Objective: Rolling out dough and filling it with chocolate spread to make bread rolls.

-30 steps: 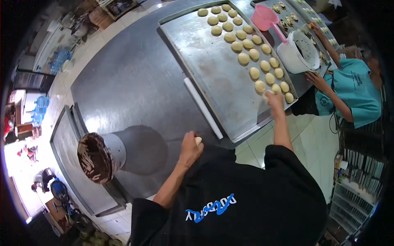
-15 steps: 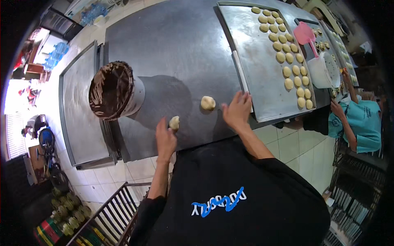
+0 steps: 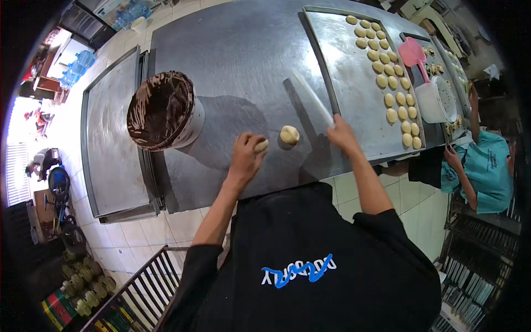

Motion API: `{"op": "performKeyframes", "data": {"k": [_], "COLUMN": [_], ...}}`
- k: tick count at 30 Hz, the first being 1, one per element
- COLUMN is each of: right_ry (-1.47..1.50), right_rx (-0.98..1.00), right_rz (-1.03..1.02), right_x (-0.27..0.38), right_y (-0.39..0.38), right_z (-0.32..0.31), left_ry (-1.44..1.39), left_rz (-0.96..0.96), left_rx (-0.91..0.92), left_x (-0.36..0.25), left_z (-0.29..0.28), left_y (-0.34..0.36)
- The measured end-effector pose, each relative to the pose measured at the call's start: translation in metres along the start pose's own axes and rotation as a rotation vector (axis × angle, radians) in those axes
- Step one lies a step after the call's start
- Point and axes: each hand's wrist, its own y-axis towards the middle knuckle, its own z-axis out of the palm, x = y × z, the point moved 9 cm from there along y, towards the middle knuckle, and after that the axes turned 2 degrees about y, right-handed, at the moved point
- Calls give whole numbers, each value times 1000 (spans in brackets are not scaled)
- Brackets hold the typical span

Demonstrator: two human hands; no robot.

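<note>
Near the front of the metal table, my left hand is closed on a small piece of dough, its palm side partly hidden. A round ball of dough sits on the table between my hands. My right hand grips one end of a long, straight, pale metallic tool; it slants up and away over the table, slightly blurred, and throws a shadow. To the left stands a white tub smeared inside with a dark brown paste.
A large metal tray at the right carries rows of dough pieces. Beyond it are a pink scoop, a white bucket and a co-worker in a teal shirt. Other trays stand left of the table.
My right hand has picked up the long tool from beside the tray edge and tilted it over the table. My left hand has lifted the small dough piece and moved right.
</note>
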Motion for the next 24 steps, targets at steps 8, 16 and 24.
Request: {"op": "performKeyframes", "data": {"k": [8,16,24], "right_ry": [-362,-362,-460], "right_rx": [146,-177,-191], "right_rz": [-319,-662,-737], "right_x": [110,97,117], "right_y": [-32,-9,33], "right_z": [-51,35,57], "left_ry": [165,447,570], "left_rz": [-181,-349,-390], "left_rx": [-404,10,45], "left_x": [7,69,85], "left_z": [-59,52,31], "left_y": [33,2,40]}}
